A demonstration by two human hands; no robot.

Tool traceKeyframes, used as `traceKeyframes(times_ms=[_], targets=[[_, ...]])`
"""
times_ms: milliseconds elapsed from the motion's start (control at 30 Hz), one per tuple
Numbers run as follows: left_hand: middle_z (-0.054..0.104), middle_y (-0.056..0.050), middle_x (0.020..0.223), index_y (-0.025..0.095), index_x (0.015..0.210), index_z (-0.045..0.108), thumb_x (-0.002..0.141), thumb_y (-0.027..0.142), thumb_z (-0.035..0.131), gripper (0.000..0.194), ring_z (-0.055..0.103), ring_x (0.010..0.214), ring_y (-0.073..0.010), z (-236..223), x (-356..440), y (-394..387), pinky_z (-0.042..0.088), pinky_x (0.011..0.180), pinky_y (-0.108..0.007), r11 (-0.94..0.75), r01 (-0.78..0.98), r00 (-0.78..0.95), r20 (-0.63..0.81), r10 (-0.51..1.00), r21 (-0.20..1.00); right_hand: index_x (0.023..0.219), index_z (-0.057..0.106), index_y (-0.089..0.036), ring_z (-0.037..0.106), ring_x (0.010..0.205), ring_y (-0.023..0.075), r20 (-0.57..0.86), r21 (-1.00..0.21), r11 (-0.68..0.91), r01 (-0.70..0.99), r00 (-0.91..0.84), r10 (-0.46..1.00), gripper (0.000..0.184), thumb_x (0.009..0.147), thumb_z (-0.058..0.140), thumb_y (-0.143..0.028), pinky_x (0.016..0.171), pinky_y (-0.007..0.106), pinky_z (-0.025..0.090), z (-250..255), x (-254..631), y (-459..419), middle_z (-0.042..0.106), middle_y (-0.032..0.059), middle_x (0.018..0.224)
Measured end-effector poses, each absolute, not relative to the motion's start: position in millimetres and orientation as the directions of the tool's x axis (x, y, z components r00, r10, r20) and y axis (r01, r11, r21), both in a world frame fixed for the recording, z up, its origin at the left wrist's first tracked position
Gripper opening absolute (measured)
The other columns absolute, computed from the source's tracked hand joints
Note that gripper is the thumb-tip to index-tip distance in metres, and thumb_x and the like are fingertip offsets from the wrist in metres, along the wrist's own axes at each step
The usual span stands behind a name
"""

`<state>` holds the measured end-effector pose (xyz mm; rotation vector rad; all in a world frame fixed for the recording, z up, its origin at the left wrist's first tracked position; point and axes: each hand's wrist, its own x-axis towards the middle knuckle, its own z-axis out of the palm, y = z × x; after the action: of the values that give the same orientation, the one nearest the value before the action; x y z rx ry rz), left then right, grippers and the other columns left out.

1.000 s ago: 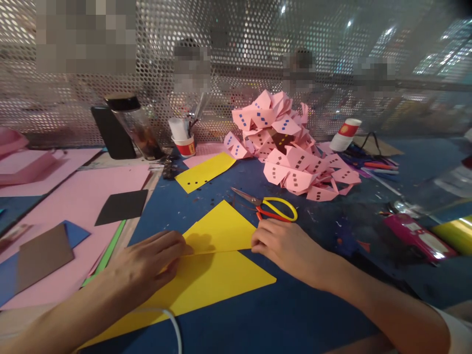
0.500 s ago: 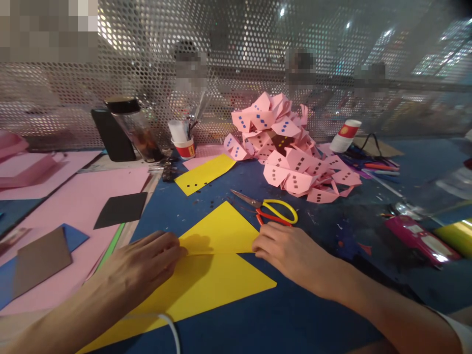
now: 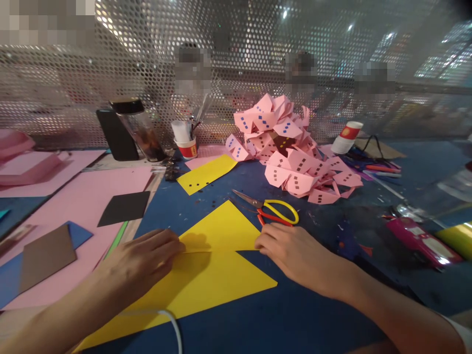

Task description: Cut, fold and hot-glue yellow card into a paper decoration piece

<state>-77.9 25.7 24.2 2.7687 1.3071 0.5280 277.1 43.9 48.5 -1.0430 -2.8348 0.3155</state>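
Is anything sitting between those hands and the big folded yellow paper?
Nothing visible: the left hand and right hand both touch the folded yellow paper. The scissors lie just beyond the right hand, not between.

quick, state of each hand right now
Left hand: curled over the left side of the yellow paper; grip unclear.
Right hand: curled at the right corner of the paper's upper part; grip unclear.
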Motion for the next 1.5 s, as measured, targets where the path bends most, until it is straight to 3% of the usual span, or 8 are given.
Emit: traceKeyframes(times_ms=[167,367,600,800,1000,1267,1500], targets=[[0.072,0.003,0.096,0.027,0.094,0.069,0.092,0.012,0.046,0.028,0.069,0.082,-0.0138,19.6,-82.9,26.6,0.051,0.072,-0.022,-0.588,0.766,0.549,0.212,0.808,0.260,0.099,0.068,-0.018,0.066,0.090,0.0183,0.010,-0.301,0.717,0.628,-0.750,0.661,0.018,0.101,0.052,-0.009,0.076,0.031,0.046,50.9,278.7,47.8,0.069,0.0049,0.100],[0.071,0.002,0.091,0.026,0.093,0.072,0.093,0.016,0.049,0.025,0.069,0.081,-0.0154,24.2,-83.7,29.4,0.052,0.070,-0.022,-0.574,0.755,0.542,0.191,0.818,0.317,0.092,0.067,-0.019,0.066,0.085,0.0154,0.004,-0.396,0.646,0.652,-0.703,0.711,0.012,0.101,0.059,-0.016,0.074,0.030,0.045,48.9,281.5,50.4,0.070,0.0011,0.095],[0.073,0.002,0.091,0.024,0.089,0.072,0.092,0.017,0.051,0.023,0.068,0.076,-0.0143,25.1,-84.7,31.5,0.052,0.067,-0.022,-0.529,0.780,0.507,0.159,0.847,0.333,0.091,0.066,-0.019,0.065,0.085,0.0155,-0.012,-0.393,0.639,0.661,-0.698,0.716,0.012,0.101,0.059,-0.016,0.074,0.029,0.043,49.3,279.7,50.8,0.069,0.0007,0.096],[0.071,0.002,0.083,0.024,0.084,0.070,0.091,0.020,0.050,0.021,0.067,0.070,-0.0140,26.6,-82.3,31.4,0.052,0.064,-0.022,-0.502,0.755,0.503,0.119,0.856,0.422,0.088,0.066,-0.019,0.066,0.085,0.0166,-0.012,-0.357,0.647,0.674,-0.696,0.718,0.015,0.101,0.059,-0.016,0.072,0.029,0.043,49.8,279.9,49.3,0.070,0.0018,0.093],[0.070,0.003,0.076,0.023,0.081,0.070,0.092,0.022,0.049,0.023,0.064,0.063,-0.0111,25.3,-81.4,30.0,0.050,0.058,-0.019,-0.468,0.721,0.510,0.065,0.857,0.510,0.087,0.066,-0.020,0.066,0.083,0.0155,-0.081,-0.463,0.573,0.676,-0.676,0.733,0.014,0.098,0.060,-0.015,0.075,0.028,0.043,50.8,284.1,51.1,0.072,-0.0005,0.092],[0.073,0.001,0.085,0.024,0.089,0.071,0.096,0.024,0.052,0.020,0.067,0.074,-0.0147,33.7,-85.5,32.1,0.053,0.068,-0.023,-0.386,0.777,0.489,-0.089,0.868,0.497,0.086,0.065,-0.021,0.067,0.082,0.0163,-0.123,-0.418,0.520,0.745,-0.614,0.780,0.012,0.097,0.062,-0.016,0.069,0.029,0.039,56.7,278.3,50.2,0.074,-0.0015,0.093],[0.072,-0.001,0.083,0.025,0.087,0.068,0.096,0.026,0.050,0.020,0.066,0.072,-0.0160,21.2,-91.6,38.2,0.048,0.063,-0.023,-0.438,0.799,0.492,-0.029,0.870,0.412,0.083,0.063,-0.021,0.066,0.079,0.0158,-0.128,-0.386,0.490,0.781,-0.572,0.810,0.013,0.095,0.067,-0.021,0.065,0.029,0.037,57.4,277.8,49.5,0.074,-0.0029,0.088]])
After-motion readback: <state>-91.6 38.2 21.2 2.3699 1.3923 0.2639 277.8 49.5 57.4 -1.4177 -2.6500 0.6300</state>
